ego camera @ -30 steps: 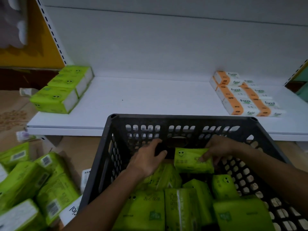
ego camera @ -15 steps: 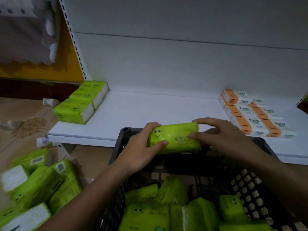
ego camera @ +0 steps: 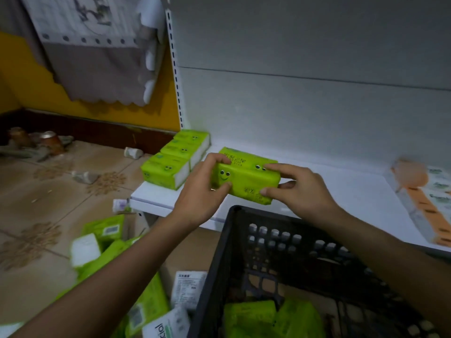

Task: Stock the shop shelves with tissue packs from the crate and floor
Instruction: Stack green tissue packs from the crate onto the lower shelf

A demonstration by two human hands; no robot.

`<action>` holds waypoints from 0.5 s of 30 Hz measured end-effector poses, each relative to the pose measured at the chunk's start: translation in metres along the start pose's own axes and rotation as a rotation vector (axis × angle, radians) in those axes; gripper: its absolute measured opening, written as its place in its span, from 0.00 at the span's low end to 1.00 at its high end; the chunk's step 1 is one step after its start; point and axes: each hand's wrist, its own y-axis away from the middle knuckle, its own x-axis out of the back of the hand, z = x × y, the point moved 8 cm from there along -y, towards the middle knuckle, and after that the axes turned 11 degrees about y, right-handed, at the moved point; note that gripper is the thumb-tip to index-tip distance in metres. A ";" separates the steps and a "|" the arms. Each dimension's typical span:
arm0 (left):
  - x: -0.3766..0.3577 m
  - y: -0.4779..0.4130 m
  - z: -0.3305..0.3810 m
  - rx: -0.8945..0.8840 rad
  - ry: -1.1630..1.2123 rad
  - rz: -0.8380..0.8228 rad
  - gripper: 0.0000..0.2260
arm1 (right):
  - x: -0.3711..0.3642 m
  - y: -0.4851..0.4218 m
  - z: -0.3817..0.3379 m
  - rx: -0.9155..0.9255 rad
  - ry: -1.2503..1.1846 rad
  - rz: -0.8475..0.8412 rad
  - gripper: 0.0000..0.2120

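L hand (ego camera: pixel 202 191) & R hand (ego camera: pixel 300 189) each gripped an end of the pack (ego camera: pixel 244 179), fingers curled round it, over the shelf (ego camera: pixel 341 191) front near the row (ego camera: pixel 175 162); set too close to the lip, it could've tipped into the crate (ego camera: pixel 227 252).

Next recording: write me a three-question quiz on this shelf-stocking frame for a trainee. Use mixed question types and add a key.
1. True or false: the green tissue pack is held by both the left hand and the right hand.

2. Where on the white shelf does the row of green packs sit?
A. At its left end
B. In the middle
C. At its right end

3. Fill in the blank: the loose packs inside the black crate are ____ in colour.

Key: 1 true; 2 A; 3 green.
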 end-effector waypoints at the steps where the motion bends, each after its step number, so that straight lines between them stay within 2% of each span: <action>1: 0.003 0.000 -0.010 0.002 -0.007 -0.016 0.16 | -0.007 -0.007 0.003 -0.009 -0.017 -0.005 0.23; 4: 0.008 -0.003 -0.038 0.035 0.023 -0.052 0.19 | -0.021 -0.033 0.012 -0.035 -0.005 0.004 0.19; 9: 0.016 -0.019 -0.079 0.115 -0.003 -0.026 0.25 | -0.059 -0.078 0.029 -0.065 0.076 -0.023 0.19; 15: 0.019 -0.028 -0.140 0.210 -0.293 -0.168 0.10 | -0.098 -0.132 0.056 -0.165 0.187 0.033 0.18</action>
